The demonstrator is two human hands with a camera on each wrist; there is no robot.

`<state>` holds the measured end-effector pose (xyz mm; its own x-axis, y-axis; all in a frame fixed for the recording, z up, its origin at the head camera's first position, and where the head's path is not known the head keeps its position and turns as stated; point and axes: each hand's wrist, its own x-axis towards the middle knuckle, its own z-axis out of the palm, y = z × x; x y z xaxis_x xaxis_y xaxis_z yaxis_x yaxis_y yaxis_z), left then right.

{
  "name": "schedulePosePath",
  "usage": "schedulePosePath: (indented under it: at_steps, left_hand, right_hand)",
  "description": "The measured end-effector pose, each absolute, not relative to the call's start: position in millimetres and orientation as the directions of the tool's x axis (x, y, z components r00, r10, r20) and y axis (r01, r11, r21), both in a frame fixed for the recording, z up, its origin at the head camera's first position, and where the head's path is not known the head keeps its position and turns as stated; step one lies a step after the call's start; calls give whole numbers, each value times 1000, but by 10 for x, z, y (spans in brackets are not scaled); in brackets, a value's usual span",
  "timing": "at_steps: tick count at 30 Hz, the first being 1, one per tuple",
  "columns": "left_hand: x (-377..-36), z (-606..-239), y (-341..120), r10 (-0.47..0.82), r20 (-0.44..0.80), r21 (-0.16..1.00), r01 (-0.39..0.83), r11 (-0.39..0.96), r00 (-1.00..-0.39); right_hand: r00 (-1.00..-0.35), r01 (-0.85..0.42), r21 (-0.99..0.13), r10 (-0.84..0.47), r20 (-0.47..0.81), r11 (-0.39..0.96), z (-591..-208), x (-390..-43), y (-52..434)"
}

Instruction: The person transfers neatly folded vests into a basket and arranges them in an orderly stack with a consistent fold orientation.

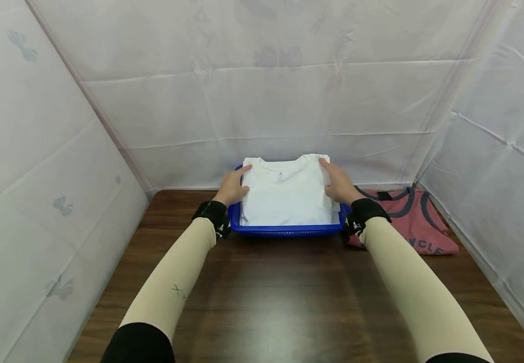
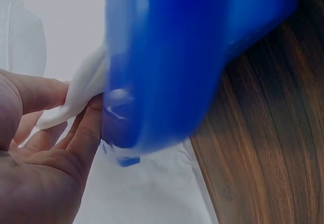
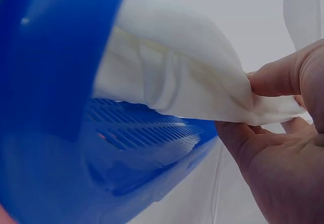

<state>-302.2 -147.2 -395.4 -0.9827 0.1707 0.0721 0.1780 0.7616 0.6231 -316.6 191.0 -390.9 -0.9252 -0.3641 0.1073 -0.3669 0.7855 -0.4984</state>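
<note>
Two forearms in beige sleeves over black cuffs reach away from the head camera across the dark wooden table [image 1: 262, 297]. At their ends, black wrist straps sit just short of a blue plastic basket [image 1: 284, 231] near the far edge of the table.

The left hand [image 1: 232, 187] grips the left edge of a folded white T-shirt [image 1: 286, 194]. In the left wrist view the thumb lies on top of the cloth and the fingers [image 2: 81, 133] curl beneath it, pinching the fold of white T-shirt [image 2: 76, 95] right beside the basket's blue wall [image 2: 172, 67].

The right hand [image 1: 340, 185] holds the opposite edge the same way. In the right wrist view the right hand [image 3: 278, 133] has its thumb pressed on top of the folded white T-shirt [image 3: 192, 77] and its fingers underneath, so the cloth is pinched between them above the slatted inside of the blue plastic basket [image 3: 136, 128].

The shirt lies flat and square, collar toward the far side, filling the basket's opening and reaching past its back rim. Whether it rests fully on the basket floor cannot be told.

Just right of the basket, touching or nearly touching it, a red shirt [image 1: 402, 224] with dark trim and pale lettering lies flat on the table. White fabric sheets [image 1: 266, 101] wall in the table on the left, back and right.
</note>
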Motion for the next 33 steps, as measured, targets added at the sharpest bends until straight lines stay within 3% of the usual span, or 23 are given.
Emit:
schedulePosePath:
  at_steps: [16,33]
  left_hand:
    - [-3044,-4035,-1415,124,-2,615,97,783,-992]
    - [-2937,-4093,-1398,188,28,561,171,810,-982]
  right_hand:
    - [-950,-252,-511,-310,-30,822,-3944,-3155,1820]
    - [-943,-225,-437,-307,-125,871,-4024,-3120,1855]
